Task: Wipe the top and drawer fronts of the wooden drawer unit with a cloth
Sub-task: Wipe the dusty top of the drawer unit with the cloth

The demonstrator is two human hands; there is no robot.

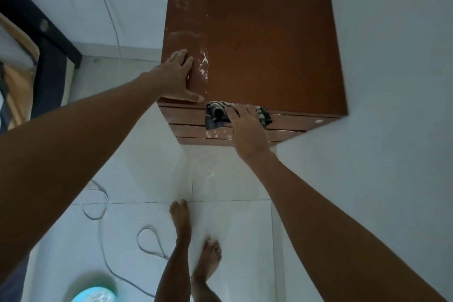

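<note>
The brown wooden drawer unit (pixel 264 39) stands in a white corner, seen from above. White dust streaks run down the left strip of its top, and white specks mark the drawer fronts (pixel 188 127). My left hand (pixel 177 76) lies flat on the top's front left corner, fingers straight. My right hand (pixel 247 122) presses a dark cloth with white stripes (pixel 215 115) against the upper drawer front just under the top's front edge. Part of the cloth is hidden under that hand.
White walls close in behind and to the right of the unit. A white cable (pixel 103 206) loops over the tiled floor at the left. My bare feet (pixel 193 235) stand before the unit. A dark bed frame (pixel 46 39) is at far left and a teal round object (pixel 94 295) at the bottom.
</note>
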